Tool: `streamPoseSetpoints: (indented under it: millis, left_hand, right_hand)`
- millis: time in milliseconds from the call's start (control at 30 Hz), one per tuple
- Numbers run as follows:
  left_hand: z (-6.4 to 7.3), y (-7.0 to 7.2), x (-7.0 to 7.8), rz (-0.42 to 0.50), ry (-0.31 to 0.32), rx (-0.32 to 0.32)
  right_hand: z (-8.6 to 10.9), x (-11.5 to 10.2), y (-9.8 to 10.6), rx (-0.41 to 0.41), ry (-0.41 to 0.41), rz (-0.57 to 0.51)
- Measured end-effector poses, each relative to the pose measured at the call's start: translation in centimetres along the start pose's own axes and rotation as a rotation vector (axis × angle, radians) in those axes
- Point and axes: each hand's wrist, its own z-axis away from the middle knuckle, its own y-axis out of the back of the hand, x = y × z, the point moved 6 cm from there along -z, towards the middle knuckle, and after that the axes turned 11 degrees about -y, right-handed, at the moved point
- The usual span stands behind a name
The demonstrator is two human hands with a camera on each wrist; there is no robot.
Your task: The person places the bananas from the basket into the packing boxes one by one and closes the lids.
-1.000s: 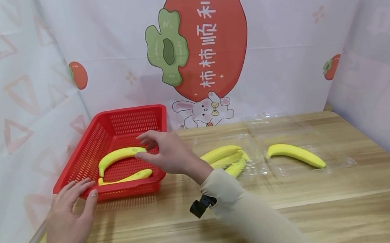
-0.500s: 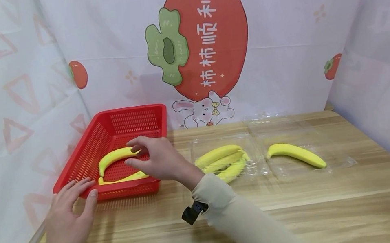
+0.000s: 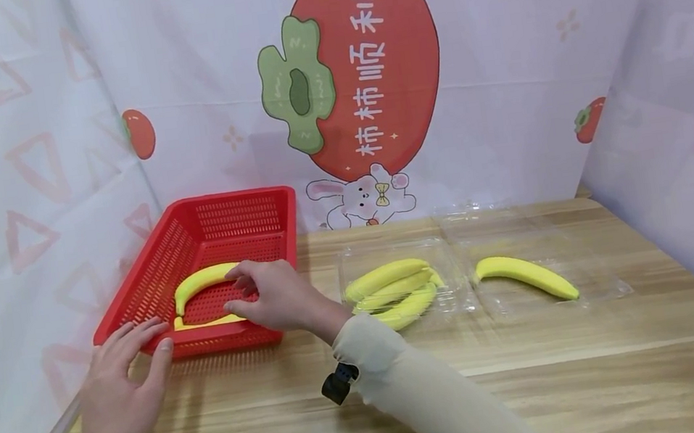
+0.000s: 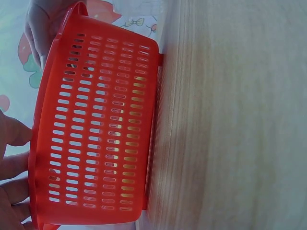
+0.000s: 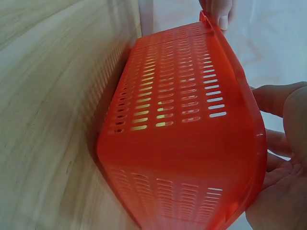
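A red plastic basket point(image 3: 246, 326) with slotted walls stands at the left of the table, two bananas inside. The far banana point(image 3: 202, 280) lies curved across the basket floor; the near banana point(image 3: 206, 323) lies along the front wall. Over the basket's right front corner reaches my right hand point(image 3: 281, 294), its fingers bent loosely and apart from the thumb, with nothing visible between them. It partly covers the right ends of both bananas. My left hand point(image 3: 120, 382) rests its fingertips on the basket's front left rim, also seen as fingers point(image 4: 14, 165) at the rim in the left wrist view.
A clear plastic box point(image 3: 345, 260) with several bananas point(image 3: 390, 291) stands right of the basket. Beside it, a single banana point(image 3: 526, 277) lies in another clear plastic piece point(image 3: 593, 286). Printed cloth point(image 3: 201, 60) closes off the back and sides of the wooden table point(image 3: 296, 428).
My right hand has moved left and down, lower over the basket's front right corner, uncovering more of the boxed bananas. My left hand has stayed at the rim.
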Motion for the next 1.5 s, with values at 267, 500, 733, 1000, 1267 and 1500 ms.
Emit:
streamPoseSetpoints:
  millis: [267,500,733,1000,1267,1500]
  left_hand:
    - [0.1,-0.1,-0.2,-0.016,0.006,-0.004]
    - [0.2,0.1,-0.3,-0.017,0.012,0.000]
    - [0.4,0.1,-0.7,-0.022,0.045,-0.011]
    - [0.5,0.2,-0.9,-0.018,0.056,-0.016]
    - [0.3,0.1,-0.5,-0.009,0.006,-0.002]
    - [0.0,-0.1,-0.2,0.000,-0.012,0.007]
  right_hand:
    - [-0.8,-0.4,-0.9,-0.056,-0.035,0.133]
    - [-1.8,-1.1,-1.4,-0.080,-0.029,0.297]
    - [-3.0,-1.5,-2.2,-0.139,-0.059,0.402]
    - [-4.3,-1.5,-2.9,-0.221,-0.116,0.384]
    - [-5.0,-1.2,-3.6,-0.280,-0.140,0.363]
    - [-5.3,-0.7,-3.8,-0.324,-0.152,0.353]
